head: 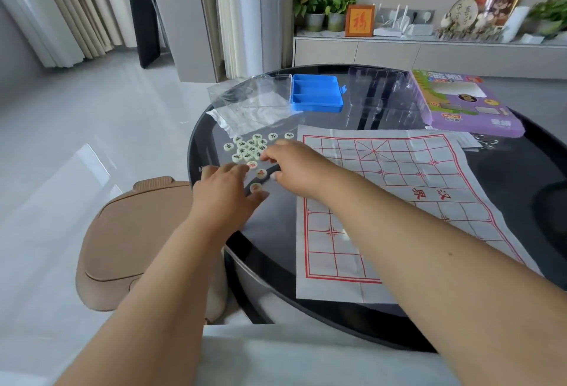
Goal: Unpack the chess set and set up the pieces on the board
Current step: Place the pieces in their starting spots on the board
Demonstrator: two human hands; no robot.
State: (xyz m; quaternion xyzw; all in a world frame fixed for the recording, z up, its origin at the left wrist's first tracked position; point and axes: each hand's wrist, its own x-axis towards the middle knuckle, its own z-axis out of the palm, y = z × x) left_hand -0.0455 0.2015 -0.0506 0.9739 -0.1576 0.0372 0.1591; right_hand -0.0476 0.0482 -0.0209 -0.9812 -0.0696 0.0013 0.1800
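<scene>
A paper Chinese chess board with red grid lines lies spread on the round dark table, with no pieces on it. Left of the board lies a cluster of several round cream pieces with dark characters. A few red-marked pieces lie nearer to me. My left hand rests flat on the table beside the red pieces, fingers spread. My right hand reaches over the pile with its fingers curled down among the pieces. Whether it pinches one is hidden.
An empty blue tray box with its clear lid open stands at the back. A clear plastic bag lies beside it. A purple package sits at back right. A beige stool stands left of the table.
</scene>
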